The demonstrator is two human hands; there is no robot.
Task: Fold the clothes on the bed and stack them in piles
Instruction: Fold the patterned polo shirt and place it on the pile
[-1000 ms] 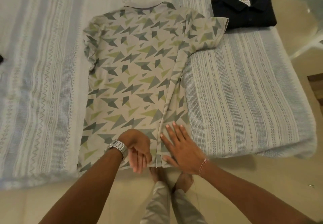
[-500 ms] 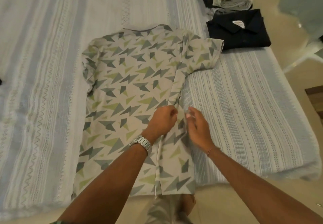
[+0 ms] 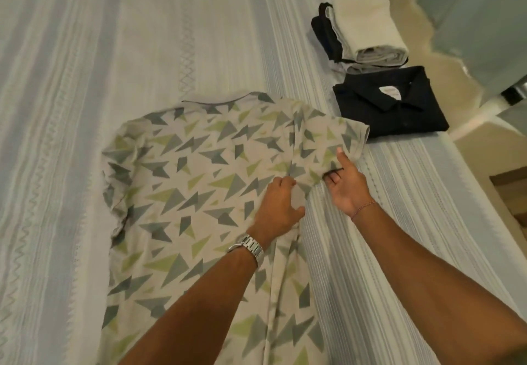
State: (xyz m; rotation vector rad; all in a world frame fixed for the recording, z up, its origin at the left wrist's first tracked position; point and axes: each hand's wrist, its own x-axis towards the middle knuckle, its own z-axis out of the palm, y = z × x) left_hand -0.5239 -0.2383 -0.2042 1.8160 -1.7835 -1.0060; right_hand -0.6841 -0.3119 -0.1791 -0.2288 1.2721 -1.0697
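T-shirt (image 3: 199, 193) with grey and green triangle print lies flat on the striped bed (image 3: 114, 51), neckline away from the person, right side of the body folded inward along a lengthwise crease. Left hand (image 3: 278, 207), with a metal watch (image 3: 251, 246) at the wrist, presses on the shirt at the crease near the right armpit; fingers curled against the cloth, though whether they pinch it cannot be told. Right hand (image 3: 346, 183) grips the lower edge of the right sleeve (image 3: 336, 142), thumb on top, fingers tucked beneath the fabric. Folded black collared shirt (image 3: 390, 108) lies beyond the sleeve, close to it. Behind that sits a stack of folded clothes (image 3: 362, 31), a cream piece uppermost.
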